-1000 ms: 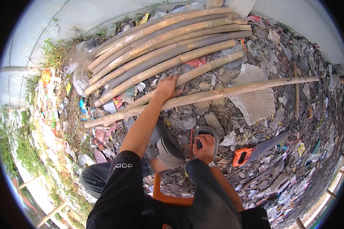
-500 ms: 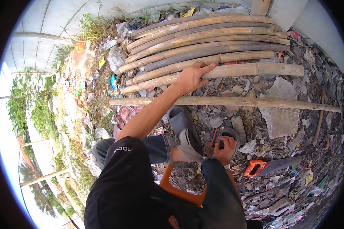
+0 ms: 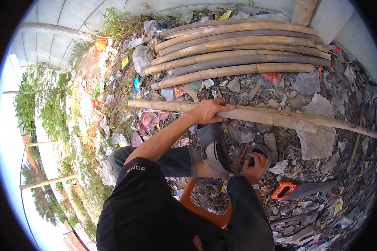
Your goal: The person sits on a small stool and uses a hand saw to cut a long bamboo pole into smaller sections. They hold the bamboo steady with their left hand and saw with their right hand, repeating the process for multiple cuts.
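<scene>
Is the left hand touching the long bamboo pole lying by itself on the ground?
Touching. The head view shows the left hand resting on the long tan bamboo pole, fingers curled over it.

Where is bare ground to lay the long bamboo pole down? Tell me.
Barest: the rubble strip between the long bamboo pole under the left hand and the stacked bamboo poles. Crowded: around the right hand, grey sandals and orange-handled handsaw.

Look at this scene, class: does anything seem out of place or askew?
Yes. One bamboo pole lies alone, slanted across the littered ground, apart from the neat stack of poles. The left hand rests on it. A saw with an orange handle lies loose among the rubbish.
</scene>
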The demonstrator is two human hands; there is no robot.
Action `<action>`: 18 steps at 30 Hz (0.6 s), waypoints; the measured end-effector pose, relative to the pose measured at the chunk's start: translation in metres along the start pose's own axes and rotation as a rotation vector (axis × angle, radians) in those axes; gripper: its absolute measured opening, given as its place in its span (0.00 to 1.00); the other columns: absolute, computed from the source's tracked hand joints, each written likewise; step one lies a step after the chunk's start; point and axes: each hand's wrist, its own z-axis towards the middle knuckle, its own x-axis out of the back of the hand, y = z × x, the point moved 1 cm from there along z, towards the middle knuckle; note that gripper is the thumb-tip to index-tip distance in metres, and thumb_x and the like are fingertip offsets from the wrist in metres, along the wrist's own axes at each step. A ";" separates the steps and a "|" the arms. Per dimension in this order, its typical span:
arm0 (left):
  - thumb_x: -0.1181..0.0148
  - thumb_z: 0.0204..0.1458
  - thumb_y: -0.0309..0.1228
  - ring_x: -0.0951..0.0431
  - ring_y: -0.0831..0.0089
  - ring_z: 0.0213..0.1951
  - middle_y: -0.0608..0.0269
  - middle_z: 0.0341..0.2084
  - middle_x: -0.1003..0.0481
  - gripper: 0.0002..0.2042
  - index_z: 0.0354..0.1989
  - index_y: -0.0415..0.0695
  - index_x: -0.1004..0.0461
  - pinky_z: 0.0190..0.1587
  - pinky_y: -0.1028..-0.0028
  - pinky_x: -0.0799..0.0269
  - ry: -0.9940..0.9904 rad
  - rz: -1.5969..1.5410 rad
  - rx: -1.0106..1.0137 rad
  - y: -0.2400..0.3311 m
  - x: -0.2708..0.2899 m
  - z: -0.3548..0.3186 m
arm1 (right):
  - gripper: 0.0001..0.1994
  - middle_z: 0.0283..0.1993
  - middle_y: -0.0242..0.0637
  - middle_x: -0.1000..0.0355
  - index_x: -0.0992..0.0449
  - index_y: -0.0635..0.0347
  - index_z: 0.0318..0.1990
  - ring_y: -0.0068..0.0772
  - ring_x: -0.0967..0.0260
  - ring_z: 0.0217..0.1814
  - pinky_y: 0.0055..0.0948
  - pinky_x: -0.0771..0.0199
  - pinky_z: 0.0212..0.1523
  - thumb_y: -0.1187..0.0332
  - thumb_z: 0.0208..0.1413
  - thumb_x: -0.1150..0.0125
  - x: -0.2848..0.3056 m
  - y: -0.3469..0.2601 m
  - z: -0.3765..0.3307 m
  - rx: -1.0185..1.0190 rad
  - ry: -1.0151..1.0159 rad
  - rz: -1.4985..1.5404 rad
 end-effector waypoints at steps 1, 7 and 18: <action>0.30 0.55 0.42 0.19 0.45 0.45 0.52 0.46 0.24 0.37 0.75 0.69 0.36 0.45 0.51 0.22 0.014 -0.002 -0.009 -0.004 -0.001 -0.003 | 0.08 0.43 0.37 0.23 0.20 0.55 0.38 0.47 0.26 0.47 0.50 0.32 0.52 0.72 0.48 0.36 -0.002 -0.002 -0.001 -0.006 0.003 -0.005; 0.30 0.54 0.38 0.20 0.45 0.43 0.49 0.43 0.23 0.36 0.75 0.62 0.34 0.46 0.53 0.24 0.036 -0.076 -0.035 -0.010 0.008 0.018 | 0.09 0.43 0.36 0.22 0.20 0.55 0.38 0.46 0.25 0.47 0.50 0.31 0.52 0.71 0.48 0.35 0.002 0.004 0.002 -0.005 0.017 -0.015; 0.29 0.52 0.32 0.21 0.45 0.41 0.46 0.42 0.23 0.36 0.72 0.53 0.31 0.45 0.56 0.24 0.072 -0.144 -0.028 -0.010 0.015 0.030 | 0.07 0.39 0.31 0.24 0.21 0.51 0.34 0.41 0.25 0.45 0.43 0.30 0.49 0.72 0.46 0.32 0.009 0.000 0.008 -0.057 0.020 0.074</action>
